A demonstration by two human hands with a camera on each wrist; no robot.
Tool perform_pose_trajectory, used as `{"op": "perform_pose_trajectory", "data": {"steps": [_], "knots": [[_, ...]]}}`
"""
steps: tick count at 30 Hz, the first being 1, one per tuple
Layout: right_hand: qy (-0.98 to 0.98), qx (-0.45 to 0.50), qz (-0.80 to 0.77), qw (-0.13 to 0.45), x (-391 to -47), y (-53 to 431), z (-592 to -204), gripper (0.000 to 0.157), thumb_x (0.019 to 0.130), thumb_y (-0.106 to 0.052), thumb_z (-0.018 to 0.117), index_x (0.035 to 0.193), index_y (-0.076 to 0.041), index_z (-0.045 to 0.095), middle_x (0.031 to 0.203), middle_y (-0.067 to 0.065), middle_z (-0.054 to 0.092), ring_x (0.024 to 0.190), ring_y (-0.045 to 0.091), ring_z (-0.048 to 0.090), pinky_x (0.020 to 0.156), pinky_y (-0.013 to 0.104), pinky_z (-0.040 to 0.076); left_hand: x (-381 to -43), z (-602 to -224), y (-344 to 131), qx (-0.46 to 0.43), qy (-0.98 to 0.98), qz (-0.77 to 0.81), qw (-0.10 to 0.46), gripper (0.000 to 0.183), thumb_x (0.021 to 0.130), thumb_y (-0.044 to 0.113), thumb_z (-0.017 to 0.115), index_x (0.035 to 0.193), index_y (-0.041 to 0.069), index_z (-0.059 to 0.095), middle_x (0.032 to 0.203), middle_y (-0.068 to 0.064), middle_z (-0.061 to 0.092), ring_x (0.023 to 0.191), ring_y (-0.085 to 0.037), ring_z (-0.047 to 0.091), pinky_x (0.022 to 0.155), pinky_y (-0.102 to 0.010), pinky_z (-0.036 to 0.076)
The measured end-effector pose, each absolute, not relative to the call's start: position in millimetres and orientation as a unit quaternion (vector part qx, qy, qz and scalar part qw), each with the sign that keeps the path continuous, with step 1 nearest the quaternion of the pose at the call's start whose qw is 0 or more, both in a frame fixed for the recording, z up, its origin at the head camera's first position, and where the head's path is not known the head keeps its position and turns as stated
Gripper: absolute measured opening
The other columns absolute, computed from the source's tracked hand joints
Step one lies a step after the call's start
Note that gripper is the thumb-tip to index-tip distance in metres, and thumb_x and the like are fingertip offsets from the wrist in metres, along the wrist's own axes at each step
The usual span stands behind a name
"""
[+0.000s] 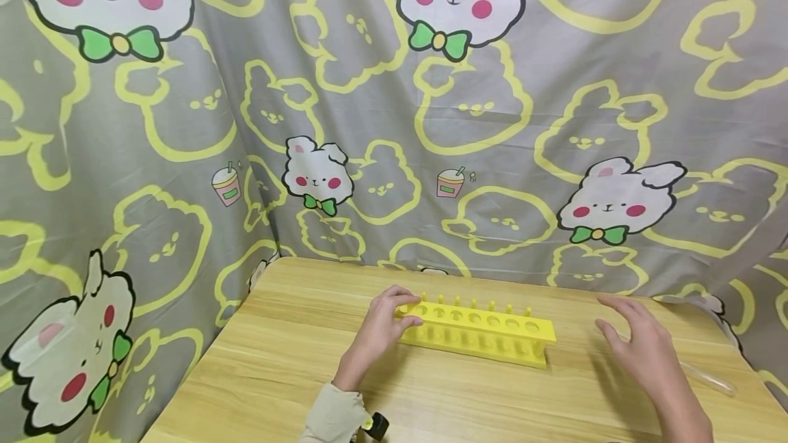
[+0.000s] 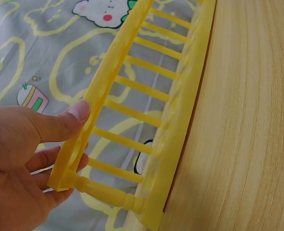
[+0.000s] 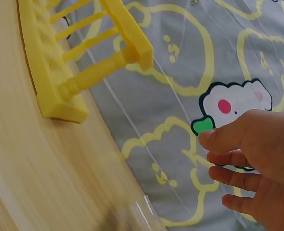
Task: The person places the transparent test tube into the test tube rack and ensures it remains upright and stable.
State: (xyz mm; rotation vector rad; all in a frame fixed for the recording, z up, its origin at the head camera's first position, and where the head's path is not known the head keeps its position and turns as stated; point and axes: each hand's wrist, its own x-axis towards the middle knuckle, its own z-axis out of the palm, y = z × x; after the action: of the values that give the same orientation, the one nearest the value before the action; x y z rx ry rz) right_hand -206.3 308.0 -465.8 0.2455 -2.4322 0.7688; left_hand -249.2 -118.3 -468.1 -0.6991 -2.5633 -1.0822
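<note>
A yellow plastic test tube rack stands upright on the table, with a row of round holes along its top board and short pegs along its back. My left hand holds its left end. In the left wrist view the thumb lies on the near side of the rack's top board, with the fingers behind it. My right hand hovers to the right of the rack, apart from it, fingers loosely spread and holding nothing. A clear test tube lies on the table by the right wrist, partly hidden by the forearm.
The wood-grain table ends against a grey curtain with cartoon prints at the back and left. A sleeve and a black strap device are on the left forearm.
</note>
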Motion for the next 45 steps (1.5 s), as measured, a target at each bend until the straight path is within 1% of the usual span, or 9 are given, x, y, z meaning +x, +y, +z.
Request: {"op": "perform_pose_trajectory", "data": {"steps": [6,15,22,26,32,40,45], "knots": [[-0.911,0.080,0.286,0.286,-205.1,320.9,-470.6,0.041,0.086,0.007,0.074,0.125,0.005,0.064,0.123,0.033,0.058,0.112,0.058,0.052,0.091,0.077,0.036,-249.0,-465.8,-117.6,-0.239,-0.886,-0.374,0.132,0.036,0.086,0.011,0.082,0.118,-0.002,0.074,0.117,-0.010,0.067,0.110,-0.030,0.065,0.096,-0.044,0.057],[-0.918,0.066,0.278,0.277,-203.2,335.8,-478.5,0.040,0.087,0.005,0.072,0.126,0.007,0.062,0.125,0.036,0.054,0.112,0.061,0.049,0.094,0.080,0.032,-248.5,-466.4,-117.4,-0.237,-0.889,-0.369,0.132,0.036,0.085,0.011,0.083,0.118,-0.001,0.075,0.117,-0.009,0.067,0.110,-0.029,0.065,0.096,-0.042,0.057],[-0.923,0.058,0.271,0.267,-203.4,346.1,-483.0,0.042,0.087,0.005,0.073,0.127,0.008,0.061,0.126,0.036,0.054,0.113,0.061,0.048,0.093,0.080,0.032,-248.3,-467.3,-118.1,-0.240,-0.886,-0.373,0.134,0.036,0.085,0.011,0.083,0.117,-0.002,0.074,0.116,-0.011,0.067,0.109,-0.030,0.065,0.094,-0.044,0.057],[-0.926,0.052,0.274,0.255,-203.0,351.7,-486.6,0.041,0.089,0.002,0.072,0.128,0.008,0.060,0.128,0.038,0.051,0.115,0.063,0.046,0.097,0.081,0.027,-248.6,-467.5,-118.1,-0.241,-0.886,-0.373,0.133,0.036,0.085,0.011,0.083,0.118,-0.002,0.074,0.117,-0.011,0.067,0.109,-0.030,0.065,0.094,-0.045,0.057],[-0.927,0.049,0.273,0.254,-203.1,357.2,-491.9,0.041,0.087,0.003,0.073,0.126,0.008,0.061,0.127,0.038,0.051,0.113,0.064,0.045,0.095,0.081,0.029,-249.0,-467.6,-117.7,-0.239,-0.889,-0.367,0.135,0.036,0.085,0.012,0.083,0.118,-0.001,0.075,0.117,-0.009,0.067,0.110,-0.029,0.065,0.094,-0.042,0.057],[-0.930,0.039,0.275,0.242,-203.6,365.3,-497.5,0.041,0.089,0.000,0.073,0.128,0.008,0.061,0.128,0.037,0.051,0.114,0.064,0.045,0.094,0.080,0.030,-248.6,-467.2,-116.9,-0.236,-0.892,-0.360,0.138,0.037,0.085,0.012,0.083,0.118,0.000,0.075,0.117,-0.009,0.068,0.110,-0.029,0.065,0.096,-0.041,0.057],[-0.934,0.034,0.272,0.230,-204.4,369.6,-500.4,0.039,0.091,-0.002,0.073,0.126,0.009,0.061,0.126,0.039,0.050,0.113,0.064,0.045,0.093,0.080,0.030,-248.4,-466.7,-117.3,-0.236,-0.892,-0.361,0.137,0.036,0.085,0.012,0.083,0.118,0.000,0.075,0.117,-0.009,0.067,0.110,-0.028,0.065,0.095,-0.041,0.057]]}}
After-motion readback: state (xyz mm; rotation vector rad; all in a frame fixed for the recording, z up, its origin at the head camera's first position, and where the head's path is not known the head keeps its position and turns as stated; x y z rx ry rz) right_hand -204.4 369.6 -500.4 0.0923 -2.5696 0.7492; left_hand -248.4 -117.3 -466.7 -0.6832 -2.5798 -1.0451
